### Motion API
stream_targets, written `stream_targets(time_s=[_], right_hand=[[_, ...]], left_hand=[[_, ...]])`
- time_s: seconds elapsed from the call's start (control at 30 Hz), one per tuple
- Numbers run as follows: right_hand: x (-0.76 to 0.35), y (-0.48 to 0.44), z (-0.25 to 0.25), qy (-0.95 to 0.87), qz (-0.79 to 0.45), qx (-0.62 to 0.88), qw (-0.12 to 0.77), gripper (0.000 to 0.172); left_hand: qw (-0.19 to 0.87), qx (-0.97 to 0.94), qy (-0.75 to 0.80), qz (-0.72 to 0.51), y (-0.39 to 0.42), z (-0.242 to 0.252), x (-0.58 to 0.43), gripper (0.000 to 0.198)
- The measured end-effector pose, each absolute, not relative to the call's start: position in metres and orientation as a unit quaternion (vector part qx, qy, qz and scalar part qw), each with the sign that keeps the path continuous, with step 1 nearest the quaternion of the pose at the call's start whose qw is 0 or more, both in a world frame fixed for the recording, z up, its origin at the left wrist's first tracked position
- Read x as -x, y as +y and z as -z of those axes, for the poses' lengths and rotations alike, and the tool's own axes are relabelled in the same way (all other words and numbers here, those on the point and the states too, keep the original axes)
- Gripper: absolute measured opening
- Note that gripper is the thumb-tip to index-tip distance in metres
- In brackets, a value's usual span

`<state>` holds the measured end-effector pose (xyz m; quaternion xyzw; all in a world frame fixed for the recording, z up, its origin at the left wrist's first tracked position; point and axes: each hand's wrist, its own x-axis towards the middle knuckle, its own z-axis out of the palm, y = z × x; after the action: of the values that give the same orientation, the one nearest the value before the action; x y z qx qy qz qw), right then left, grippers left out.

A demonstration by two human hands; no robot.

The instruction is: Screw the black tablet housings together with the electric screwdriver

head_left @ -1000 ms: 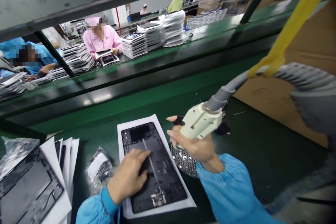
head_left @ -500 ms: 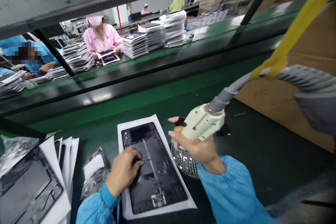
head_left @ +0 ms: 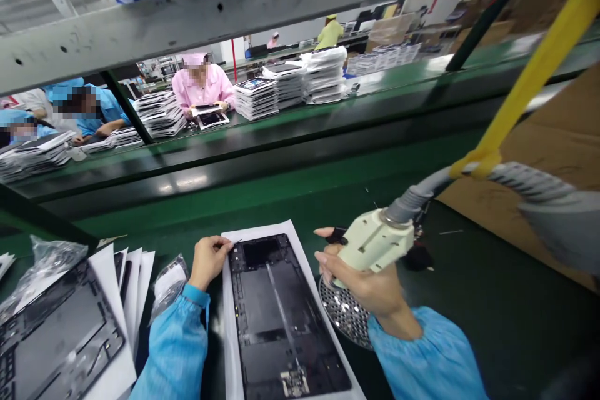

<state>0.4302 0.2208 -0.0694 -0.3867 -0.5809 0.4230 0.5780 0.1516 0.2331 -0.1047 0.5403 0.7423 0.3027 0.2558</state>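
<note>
1. My left hand (head_left: 207, 260) pinched the far-left corner of the white sheet (head_left: 228, 325) under the black panel (head_left: 281, 319).
2. That panel lay flat on the green bench (head_left: 469, 300); thin, rigid, probably light (edges seemed safest).
3. My right hand (head_left: 370, 284) gripped the cream plastic tool (head_left: 375, 240).

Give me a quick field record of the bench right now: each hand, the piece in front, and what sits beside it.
left hand: fingers pinched at the top left corner of the white paper sheet; what they pinch is too small to tell
right hand: gripping the cream handheld tool with a perforated round metal head
tool hose: grey corrugated hose, hung in a yellow strap
workpiece: black rectangular device frame, flat on the sheet
left of it: clear plastic bag; stacked black frames on paper
surface: green bench mat
</note>
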Motion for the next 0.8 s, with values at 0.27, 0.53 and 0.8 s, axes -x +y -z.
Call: stream_targets(time_s=[0.27,0.53,0.8], right_hand=[[-0.432,0.225,0.07,-0.632,-0.406,0.362,0.552,0.019],[-0.419,0.216,0.059,-0.603,-0.443,0.375,0.547,0.027],[-0.362,0.232,0.046,-0.587,-0.516,0.322,0.535,0.031]], left_hand=[[0.256,-0.562,0.743,-0.257,0.237,0.1,-0.15,0.01],[0.386,-0.491,0.752,-0.211,0.242,0.096,-0.147,0.016],[0.38,-0.486,0.761,-0.199,0.248,0.096,-0.15,0.008]])
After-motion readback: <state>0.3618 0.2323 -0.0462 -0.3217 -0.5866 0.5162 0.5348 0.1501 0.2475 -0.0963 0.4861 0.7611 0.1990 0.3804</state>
